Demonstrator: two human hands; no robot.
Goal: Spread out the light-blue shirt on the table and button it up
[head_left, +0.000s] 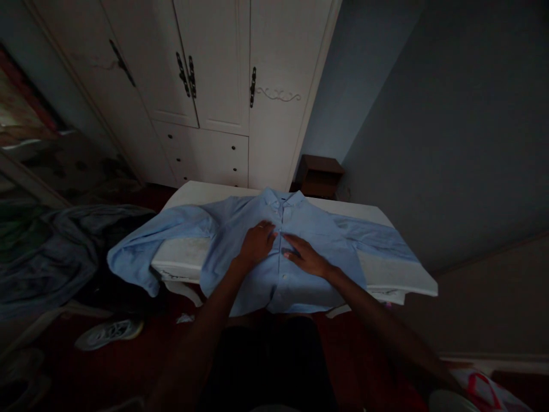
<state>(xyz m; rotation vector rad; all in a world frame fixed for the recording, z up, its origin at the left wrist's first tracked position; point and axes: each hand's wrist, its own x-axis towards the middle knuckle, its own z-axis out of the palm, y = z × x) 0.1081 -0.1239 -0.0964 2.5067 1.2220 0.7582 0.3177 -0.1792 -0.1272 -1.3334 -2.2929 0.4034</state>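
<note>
A light blue button-up shirt (240, 229) lies face up on a small white table (386, 274), collar away from me, sleeves spread to both sides; its left sleeve hangs over the table's left edge. My left hand (256, 244) rests on the shirt's chest beside the button placket, fingers curled and pinching the fabric. My right hand (306, 256) lies on the other side of the placket, fingers stretched toward the left hand and pressed on the cloth. Both hands meet near the middle buttons.
A white wardrobe (223, 86) with dark handles stands behind the table. A brown stool or box (319, 174) sits by the blue wall. Dark clothes (55, 252) are heaped at left, with a white sneaker (107, 333) on the red floor.
</note>
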